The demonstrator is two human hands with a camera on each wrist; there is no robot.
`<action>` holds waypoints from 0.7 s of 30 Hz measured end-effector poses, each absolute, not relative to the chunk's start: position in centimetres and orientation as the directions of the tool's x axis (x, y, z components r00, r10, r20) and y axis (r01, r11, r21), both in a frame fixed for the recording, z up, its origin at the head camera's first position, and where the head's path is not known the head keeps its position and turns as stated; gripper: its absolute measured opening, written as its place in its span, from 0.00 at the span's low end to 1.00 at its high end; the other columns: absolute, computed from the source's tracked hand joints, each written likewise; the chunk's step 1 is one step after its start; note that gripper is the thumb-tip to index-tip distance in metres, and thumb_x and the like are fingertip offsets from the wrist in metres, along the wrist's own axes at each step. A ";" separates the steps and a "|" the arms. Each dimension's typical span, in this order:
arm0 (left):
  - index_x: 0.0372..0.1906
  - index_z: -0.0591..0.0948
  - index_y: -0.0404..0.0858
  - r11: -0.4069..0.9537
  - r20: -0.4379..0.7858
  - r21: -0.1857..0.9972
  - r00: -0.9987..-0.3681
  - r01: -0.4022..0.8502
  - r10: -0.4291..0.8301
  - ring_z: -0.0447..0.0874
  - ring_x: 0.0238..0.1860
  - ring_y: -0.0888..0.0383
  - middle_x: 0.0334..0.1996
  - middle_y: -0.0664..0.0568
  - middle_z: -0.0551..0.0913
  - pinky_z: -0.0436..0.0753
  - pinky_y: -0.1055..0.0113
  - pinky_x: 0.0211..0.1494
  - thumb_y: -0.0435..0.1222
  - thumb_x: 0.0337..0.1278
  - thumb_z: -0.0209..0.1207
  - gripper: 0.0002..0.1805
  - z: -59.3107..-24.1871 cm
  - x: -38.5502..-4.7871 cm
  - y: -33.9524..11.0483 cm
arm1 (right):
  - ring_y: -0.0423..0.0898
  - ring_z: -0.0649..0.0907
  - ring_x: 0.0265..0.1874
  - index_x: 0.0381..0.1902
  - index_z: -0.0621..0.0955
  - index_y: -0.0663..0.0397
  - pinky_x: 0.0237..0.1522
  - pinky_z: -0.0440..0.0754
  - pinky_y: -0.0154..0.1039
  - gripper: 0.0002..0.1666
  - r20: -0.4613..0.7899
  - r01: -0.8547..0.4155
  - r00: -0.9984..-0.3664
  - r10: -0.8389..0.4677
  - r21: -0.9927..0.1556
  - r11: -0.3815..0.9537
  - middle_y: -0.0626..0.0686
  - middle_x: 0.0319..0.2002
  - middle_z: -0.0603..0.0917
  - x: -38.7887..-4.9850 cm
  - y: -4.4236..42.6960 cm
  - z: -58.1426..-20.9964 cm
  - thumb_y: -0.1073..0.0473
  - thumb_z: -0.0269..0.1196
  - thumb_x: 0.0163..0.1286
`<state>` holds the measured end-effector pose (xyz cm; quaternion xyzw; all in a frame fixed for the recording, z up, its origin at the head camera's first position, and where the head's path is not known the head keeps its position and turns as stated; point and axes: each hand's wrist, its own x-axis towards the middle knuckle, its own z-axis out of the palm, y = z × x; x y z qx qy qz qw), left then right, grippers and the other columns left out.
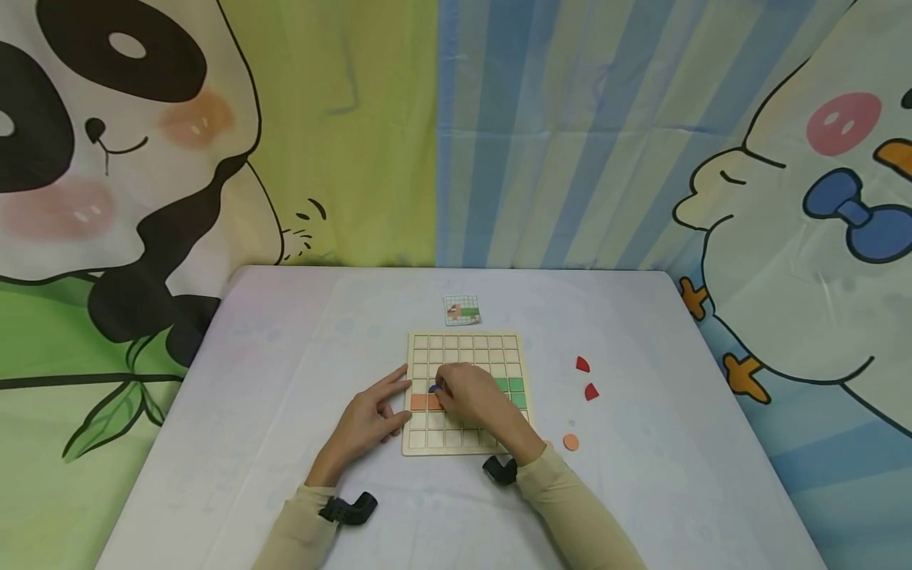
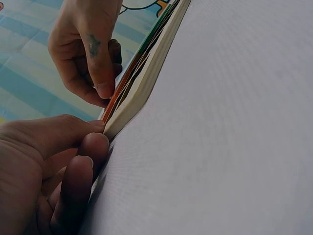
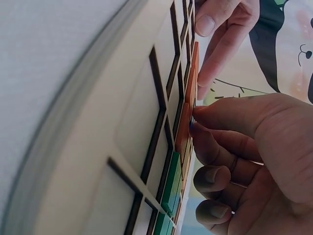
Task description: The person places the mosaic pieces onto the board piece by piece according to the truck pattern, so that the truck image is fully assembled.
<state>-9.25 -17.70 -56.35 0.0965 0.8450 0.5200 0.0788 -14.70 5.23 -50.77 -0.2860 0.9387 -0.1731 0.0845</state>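
A pale wooden grid board [image 1: 427, 445] lies on the table between both hands. The left hand [image 1: 362, 419] touches the board's left edge with its thumb and fingers, forefinger stretched out. Over the grid, the right hand [image 1: 470, 393] pinches a small blue piece [image 1: 433, 389] between thumb and forefinger; most of the piece is hidden. Orange square tiles [image 1: 419, 402] sit in cells on the left, just below the blue piece. Green tiles [image 1: 516, 385] fill cells at the right side. The right hand covers the cells in the middle.
Behind the board lies a small printed card [image 1: 463, 310] with a coloured grid picture. To the right are two red wedge-shaped pieces [image 1: 591, 392] and an orange disc [image 1: 571, 442]. Another orange piece peeks out beside the right wrist. Cartoon curtains hang behind the white-covered table [image 1: 285, 332].
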 end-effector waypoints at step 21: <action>0.75 0.77 0.38 0.445 -0.035 0.892 -0.971 0.077 0.238 0.80 0.16 0.62 0.82 0.57 0.68 0.80 0.68 0.22 0.34 0.62 0.73 0.36 -56.3 -9.2 -17.6 | 0.37 0.77 0.26 0.49 0.88 0.54 0.28 0.76 0.32 0.10 -0.051 -0.452 -0.855 -0.516 -0.416 0.789 0.45 0.32 0.85 -13.7 8.8 -49.6 0.56 0.67 0.76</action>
